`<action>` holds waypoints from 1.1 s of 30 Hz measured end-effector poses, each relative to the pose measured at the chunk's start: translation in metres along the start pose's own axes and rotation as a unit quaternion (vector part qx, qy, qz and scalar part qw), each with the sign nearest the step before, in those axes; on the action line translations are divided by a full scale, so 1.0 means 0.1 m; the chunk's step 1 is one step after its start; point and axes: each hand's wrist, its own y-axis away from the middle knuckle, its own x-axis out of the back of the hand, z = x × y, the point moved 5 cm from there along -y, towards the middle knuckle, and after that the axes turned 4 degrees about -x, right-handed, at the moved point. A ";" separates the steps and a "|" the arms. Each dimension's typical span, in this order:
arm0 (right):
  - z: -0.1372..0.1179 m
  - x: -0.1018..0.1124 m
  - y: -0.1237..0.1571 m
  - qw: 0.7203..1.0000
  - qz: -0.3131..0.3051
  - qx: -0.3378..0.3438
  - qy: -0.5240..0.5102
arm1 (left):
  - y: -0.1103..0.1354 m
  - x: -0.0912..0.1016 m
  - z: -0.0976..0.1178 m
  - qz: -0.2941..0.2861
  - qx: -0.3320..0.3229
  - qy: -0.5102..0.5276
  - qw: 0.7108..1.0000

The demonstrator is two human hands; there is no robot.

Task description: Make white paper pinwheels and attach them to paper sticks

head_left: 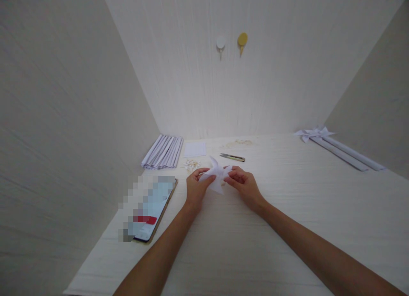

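Note:
A white paper pinwheel (217,172) with pointed blades is held between my two hands, just above the table. My left hand (197,187) is closed on its left side, thumb on top of the paper. On the other side, the fingers of my right hand (243,183) pinch a blade near the centre. Beyond the hands lie small thread snips (232,157) and a little heap of tiny pale bits (192,164). Whether a small fastener sits at the pinwheel's middle is too fine to make out.
A stack of rolled paper sticks (162,152) lies at the back left, beside square paper sheets (195,149). Nearer on the left is a phone (156,208). Finished-looking pinwheels on sticks (338,149) rest at the back right. Two hooks (242,40) hang on the wall.

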 end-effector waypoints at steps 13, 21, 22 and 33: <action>-0.05 -0.02 0.01 0.997 0.007 -0.024 0.074 | 0.03 -0.03 0.01 -0.006 -0.012 0.005 1.000; -0.03 0.00 0.02 0.994 0.017 -0.032 0.099 | 0.07 -0.07 0.04 -0.020 -0.024 -0.027 0.999; -0.02 0.00 0.02 0.994 0.019 -0.031 0.099 | 0.07 -0.07 0.04 -0.022 -0.025 -0.028 0.999; -0.01 0.01 0.01 0.990 0.026 -0.034 0.132 | 0.08 -0.08 0.04 -0.043 -0.037 -0.039 0.998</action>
